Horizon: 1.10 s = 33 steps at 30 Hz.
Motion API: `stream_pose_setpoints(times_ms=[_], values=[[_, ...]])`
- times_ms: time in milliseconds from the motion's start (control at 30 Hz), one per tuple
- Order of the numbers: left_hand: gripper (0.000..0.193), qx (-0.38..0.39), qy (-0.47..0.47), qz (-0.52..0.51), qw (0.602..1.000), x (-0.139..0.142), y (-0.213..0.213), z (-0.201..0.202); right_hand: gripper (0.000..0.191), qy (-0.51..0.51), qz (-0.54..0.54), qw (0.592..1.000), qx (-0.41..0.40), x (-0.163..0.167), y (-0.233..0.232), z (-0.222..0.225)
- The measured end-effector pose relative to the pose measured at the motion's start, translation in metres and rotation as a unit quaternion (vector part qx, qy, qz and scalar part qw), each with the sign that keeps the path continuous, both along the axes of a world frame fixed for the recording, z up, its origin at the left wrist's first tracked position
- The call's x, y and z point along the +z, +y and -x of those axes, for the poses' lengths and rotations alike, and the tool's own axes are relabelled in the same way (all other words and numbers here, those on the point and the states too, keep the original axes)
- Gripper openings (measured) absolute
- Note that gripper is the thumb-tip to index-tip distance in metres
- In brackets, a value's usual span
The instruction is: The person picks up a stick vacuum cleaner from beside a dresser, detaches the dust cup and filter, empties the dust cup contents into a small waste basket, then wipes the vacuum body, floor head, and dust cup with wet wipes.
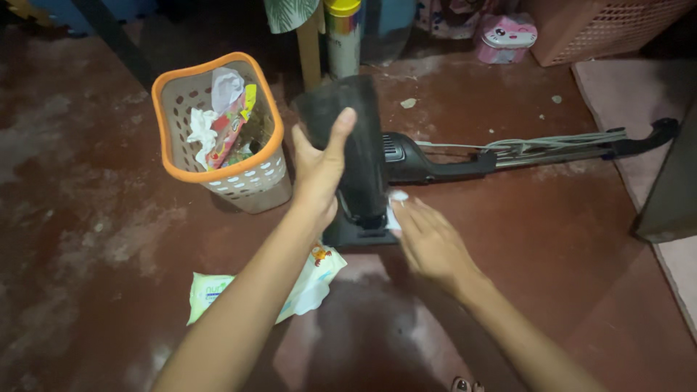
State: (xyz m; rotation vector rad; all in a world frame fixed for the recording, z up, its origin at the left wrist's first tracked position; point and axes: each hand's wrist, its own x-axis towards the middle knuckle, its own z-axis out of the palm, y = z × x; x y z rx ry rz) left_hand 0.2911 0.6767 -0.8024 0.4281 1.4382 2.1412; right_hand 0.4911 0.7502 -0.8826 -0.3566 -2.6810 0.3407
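Observation:
A black stick vacuum cleaner lies on the red floor, its long handle stretching right. My left hand grips its dark dust container, which stands upright on the vacuum's body. My right hand presses a small white wipe against the lower side of the container, near the black base. Under my left forearm, on the floor, lies a pack of wet wipes.
A beige waste basket with an orange rim, holding crumpled paper and wrappers, stands left of the vacuum. A pink cat-faced box, a pink laundry basket and a tall can stand at the back. A pink mat lies right.

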Motion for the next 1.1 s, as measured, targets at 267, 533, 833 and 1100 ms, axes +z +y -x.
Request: stream_pose_setpoints(times_ms=[267,533,833,1100], values=[[0.099,0.107,0.029,0.117,0.987,0.009,0.017,-0.025,0.044,0.121,-0.089,0.989,0.006,-0.009,-0.008,-0.018],[0.115,0.191,0.050,0.173,0.965,0.011,0.023,-0.023,0.035,0.095,-0.138,0.986,0.006,0.009,-0.050,0.008],[0.124,0.209,0.046,0.304,0.928,0.005,0.017,-0.020,0.026,0.110,-0.029,0.994,-0.006,0.007,-0.047,0.021],[0.125,0.234,-0.019,0.156,0.959,-0.016,0.015,0.003,0.020,0.112,0.170,0.973,0.111,0.005,-0.047,0.014]])
